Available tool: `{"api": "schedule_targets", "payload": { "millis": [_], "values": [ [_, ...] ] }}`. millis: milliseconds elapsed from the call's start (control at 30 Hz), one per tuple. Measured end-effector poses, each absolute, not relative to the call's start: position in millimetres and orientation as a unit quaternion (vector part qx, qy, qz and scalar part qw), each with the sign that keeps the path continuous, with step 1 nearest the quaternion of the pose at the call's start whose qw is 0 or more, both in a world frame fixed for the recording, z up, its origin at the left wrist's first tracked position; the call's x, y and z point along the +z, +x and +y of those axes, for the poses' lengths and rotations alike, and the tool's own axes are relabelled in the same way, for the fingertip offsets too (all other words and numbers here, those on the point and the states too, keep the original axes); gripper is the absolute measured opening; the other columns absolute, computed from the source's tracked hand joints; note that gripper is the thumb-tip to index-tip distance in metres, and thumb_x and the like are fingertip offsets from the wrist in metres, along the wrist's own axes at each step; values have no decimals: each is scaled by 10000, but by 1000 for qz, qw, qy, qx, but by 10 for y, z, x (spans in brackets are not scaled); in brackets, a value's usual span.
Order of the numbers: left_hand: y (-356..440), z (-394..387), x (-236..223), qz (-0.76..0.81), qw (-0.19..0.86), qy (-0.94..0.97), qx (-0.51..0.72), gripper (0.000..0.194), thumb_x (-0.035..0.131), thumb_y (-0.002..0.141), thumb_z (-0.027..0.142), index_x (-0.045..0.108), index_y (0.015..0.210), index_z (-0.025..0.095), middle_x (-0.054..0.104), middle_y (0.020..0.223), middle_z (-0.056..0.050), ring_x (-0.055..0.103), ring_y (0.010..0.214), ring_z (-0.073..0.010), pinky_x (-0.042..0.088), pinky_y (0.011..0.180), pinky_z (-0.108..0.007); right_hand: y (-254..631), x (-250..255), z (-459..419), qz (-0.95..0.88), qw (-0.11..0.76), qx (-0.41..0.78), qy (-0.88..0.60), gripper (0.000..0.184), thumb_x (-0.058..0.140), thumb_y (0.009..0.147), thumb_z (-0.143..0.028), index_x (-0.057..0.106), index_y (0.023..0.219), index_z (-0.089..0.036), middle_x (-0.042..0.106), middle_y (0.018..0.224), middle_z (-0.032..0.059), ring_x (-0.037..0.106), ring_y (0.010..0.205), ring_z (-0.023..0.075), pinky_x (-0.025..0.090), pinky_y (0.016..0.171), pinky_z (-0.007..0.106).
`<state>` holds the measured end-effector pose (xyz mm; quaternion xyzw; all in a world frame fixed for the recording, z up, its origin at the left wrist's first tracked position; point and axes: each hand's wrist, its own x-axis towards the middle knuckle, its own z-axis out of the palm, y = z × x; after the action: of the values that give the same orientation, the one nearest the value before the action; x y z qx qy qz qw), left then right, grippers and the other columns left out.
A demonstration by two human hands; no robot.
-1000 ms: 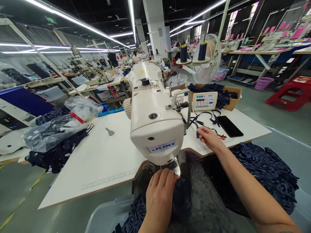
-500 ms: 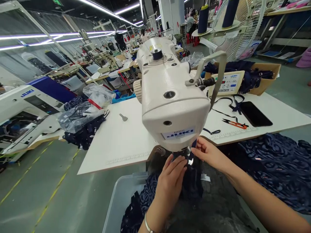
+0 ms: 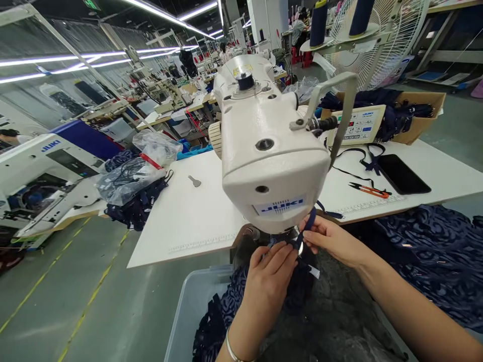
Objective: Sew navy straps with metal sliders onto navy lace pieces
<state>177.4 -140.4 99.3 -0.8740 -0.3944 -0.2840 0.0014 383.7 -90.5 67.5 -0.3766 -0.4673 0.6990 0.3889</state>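
A white sewing machine [image 3: 277, 171] stands in front of me, its head hiding most of the needle area. Just below the head, my left hand [image 3: 270, 269] presses its bent fingers on dark navy fabric [image 3: 298, 291]. My right hand [image 3: 330, 239] pinches a navy strap [image 3: 310, 223] between thumb and fingers, right of the needle area. A small white label [image 3: 314, 272] sticks out of the fabric under the hands. Exactly where the strap meets the fabric is hidden by my left fingers.
On the white table lie orange thread snips [image 3: 370, 190], a black phone [image 3: 403, 174] and a small grey metal piece [image 3: 194, 181]. A pale plastic bin [image 3: 181, 306] holds navy patterned garments at lower left. More patterned fabric [image 3: 437, 261] lies at right. A cardboard box [image 3: 426, 118] stands behind the control panel [image 3: 358, 125].
My right hand has drawn slightly right and down, and more of the strap shows above it. My left hand has shifted slightly right. The white label has turned and moved. The view has shifted slightly.
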Motion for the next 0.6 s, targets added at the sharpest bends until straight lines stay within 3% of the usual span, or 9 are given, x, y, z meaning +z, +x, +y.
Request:
{"api": "schedule_targets", "payload": {
  "millis": [100,233,400,600],
  "values": [
    [1774,-1400,958,-383,-11,-873,-301,238,501,961,134,631,1150,198,724,1125,-40,663,1075,-158,489,953,-327,3942,691,-899,-475,371,713,-360,292,741,781,-391,566,896,-187,588,736,-8,546,636,120,458,611,270],
    [1722,-1364,854,-397,-69,-847,-346,248,507,951,119,633,1143,212,727,1100,-27,662,1076,-151,476,1016,-342,4017,812,-879,-523,383,636,-419,314,687,805,-464,553,775,-182,523,670,-32,474,544,88,423,544,251],
    [1650,-1337,786,-393,-160,-821,-382,267,509,939,94,634,1142,215,717,1096,-25,652,1093,-145,446,1088,-370,3940,907,-849,-581,332,598,-442,274,622,852,-452,502,840,-206,444,654,-59,417,542,92,382,505,234],
    [1656,-1312,824,-368,-99,-859,-342,254,532,938,112,622,1151,219,720,1101,-22,642,1113,-153,386,1128,-413,3800,771,-823,-645,319,515,-467,167,576,883,-364,497,890,-217,483,761,-39,430,651,114,376,611,256]
  ]
}}
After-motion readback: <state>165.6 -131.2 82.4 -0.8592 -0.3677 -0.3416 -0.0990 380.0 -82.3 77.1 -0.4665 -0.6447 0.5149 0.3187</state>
